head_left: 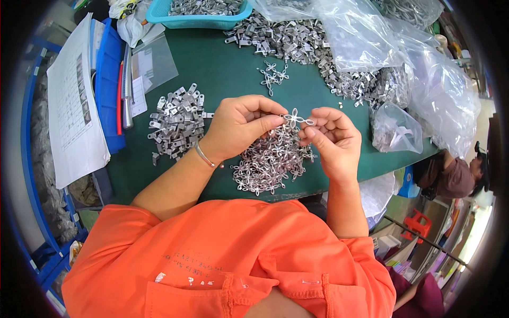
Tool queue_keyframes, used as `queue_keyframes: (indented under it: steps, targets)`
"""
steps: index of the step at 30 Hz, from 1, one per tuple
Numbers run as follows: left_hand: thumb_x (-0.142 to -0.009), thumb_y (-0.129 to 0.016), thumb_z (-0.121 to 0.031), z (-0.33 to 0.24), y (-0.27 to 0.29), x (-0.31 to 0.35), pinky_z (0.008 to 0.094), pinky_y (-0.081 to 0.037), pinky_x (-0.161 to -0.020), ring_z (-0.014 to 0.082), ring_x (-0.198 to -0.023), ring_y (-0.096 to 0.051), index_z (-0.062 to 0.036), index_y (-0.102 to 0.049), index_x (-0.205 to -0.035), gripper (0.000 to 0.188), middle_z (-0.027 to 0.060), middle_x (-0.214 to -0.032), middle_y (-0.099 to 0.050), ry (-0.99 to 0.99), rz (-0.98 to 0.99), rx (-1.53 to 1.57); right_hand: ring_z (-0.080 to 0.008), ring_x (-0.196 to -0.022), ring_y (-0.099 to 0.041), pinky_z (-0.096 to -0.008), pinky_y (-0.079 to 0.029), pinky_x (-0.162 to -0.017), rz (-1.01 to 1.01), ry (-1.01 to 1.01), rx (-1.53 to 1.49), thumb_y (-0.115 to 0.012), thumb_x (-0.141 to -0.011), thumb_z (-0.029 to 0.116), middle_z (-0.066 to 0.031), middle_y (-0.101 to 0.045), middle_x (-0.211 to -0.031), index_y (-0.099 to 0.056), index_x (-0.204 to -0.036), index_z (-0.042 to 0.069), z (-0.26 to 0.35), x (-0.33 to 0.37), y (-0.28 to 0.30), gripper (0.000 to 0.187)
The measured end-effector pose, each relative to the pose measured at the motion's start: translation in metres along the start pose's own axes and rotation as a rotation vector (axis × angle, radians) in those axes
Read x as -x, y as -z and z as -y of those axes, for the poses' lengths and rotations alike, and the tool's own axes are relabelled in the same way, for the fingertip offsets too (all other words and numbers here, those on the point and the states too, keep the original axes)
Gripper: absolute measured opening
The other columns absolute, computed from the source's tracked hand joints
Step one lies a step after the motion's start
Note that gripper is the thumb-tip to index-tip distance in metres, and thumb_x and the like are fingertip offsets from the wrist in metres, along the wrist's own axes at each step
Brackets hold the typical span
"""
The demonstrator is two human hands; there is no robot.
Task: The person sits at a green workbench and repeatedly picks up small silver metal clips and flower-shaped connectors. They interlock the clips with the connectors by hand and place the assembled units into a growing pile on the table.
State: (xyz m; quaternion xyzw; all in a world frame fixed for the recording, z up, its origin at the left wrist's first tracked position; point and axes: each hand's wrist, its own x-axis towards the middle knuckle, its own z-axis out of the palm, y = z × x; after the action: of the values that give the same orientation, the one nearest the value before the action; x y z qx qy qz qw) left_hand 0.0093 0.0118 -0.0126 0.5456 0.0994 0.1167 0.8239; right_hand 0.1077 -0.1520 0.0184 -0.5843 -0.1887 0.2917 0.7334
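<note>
Between my two hands is a small silver flower-shaped metal piece (294, 118) with open loop petals. My left hand (229, 127) pinches its left side between thumb and forefinger. At its right end, the thumb and curled fingers of my right hand (338, 139) close around the tip. Right below lies a heap of similar looped metal pieces (268, 167), partly covered by the hands. Farther off, a small group of the same flower-shaped pieces (273, 77) rests on the green table (207, 63). Left of my left hand sits a pile of bent metal brackets (177, 123).
A large spread of metal brackets (286, 40) and clear plastic bags (360, 42) cover the far right. A turquoise basket (199, 21) of metal parts stands at the back. Papers (77, 106) lean by a blue tray (108, 79) at left. Another person (456, 177) is at right.
</note>
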Motion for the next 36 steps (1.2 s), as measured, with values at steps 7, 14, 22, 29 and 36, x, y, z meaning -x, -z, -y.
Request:
queue_keyframes:
  steps: [7, 14, 22, 29, 36]
  targets:
    - [-0.086, -0.062, -0.003, -0.005, 0.000, 0.000, 0.0175, -0.045, -0.056, 0.0054, -0.063, -0.055, 0.0034, -0.065, -0.094, 0.011, 0.0038, -0.078, -0.065, 0.066, -0.009, -0.054, -0.0112, -0.067, -0.063, -0.0199, -0.049, -0.052, 0.006, -0.106, 0.169, -0.061, -0.087, 0.004, -0.0089, -0.066, -0.081, -0.062, -0.097, -0.005, 0.001, 0.004, 0.009, 0.013]
    - [-0.087, -0.063, -0.009, -0.005, 0.002, 0.000, 0.0171, -0.042, -0.050, 0.0045, -0.058, -0.052, 0.0028, -0.065, -0.093, 0.013, 0.0044, -0.076, -0.064, 0.145, 0.001, -0.042, -0.0096, -0.058, -0.058, -0.0201, -0.045, -0.048, 0.028, -0.269, 0.093, -0.058, -0.091, 0.013, -0.0063, -0.063, -0.074, -0.061, -0.094, -0.004, 0.003, 0.001, 0.012, 0.017]
    - [-0.087, -0.063, -0.009, -0.001, 0.003, -0.001, 0.0172, -0.040, -0.048, 0.0045, -0.055, -0.050, 0.0012, -0.061, -0.090, 0.010, 0.0038, -0.074, -0.061, 0.168, 0.043, 0.047, -0.0080, -0.052, -0.050, -0.0205, -0.040, -0.045, 0.074, -0.346, -0.029, -0.056, -0.092, 0.015, -0.0031, -0.057, -0.069, -0.057, -0.090, 0.000, -0.002, 0.001, 0.014, 0.016]
    - [-0.088, -0.058, -0.004, 0.004, 0.013, -0.008, 0.0210, -0.048, -0.067, 0.0085, -0.074, -0.057, 0.0023, -0.061, -0.099, 0.013, 0.0053, -0.087, -0.063, -0.014, -0.102, 0.069, -0.0060, -0.053, -0.048, -0.0190, -0.037, -0.045, 0.132, -0.431, 0.134, -0.058, -0.091, 0.014, -0.0002, -0.056, -0.066, -0.059, -0.088, 0.000, 0.009, 0.003, 0.027, 0.014]
    - [-0.083, -0.060, 0.003, 0.003, 0.005, -0.008, 0.0259, -0.050, -0.078, 0.0148, -0.089, -0.061, 0.0044, -0.056, -0.111, 0.028, 0.0129, -0.106, -0.063, -0.027, -0.051, 0.110, -0.0072, -0.069, -0.055, -0.0203, -0.046, -0.060, 0.078, 0.022, 0.521, -0.064, -0.082, 0.001, -0.0028, -0.059, -0.080, -0.062, -0.102, -0.001, -0.001, 0.005, 0.013, 0.020]
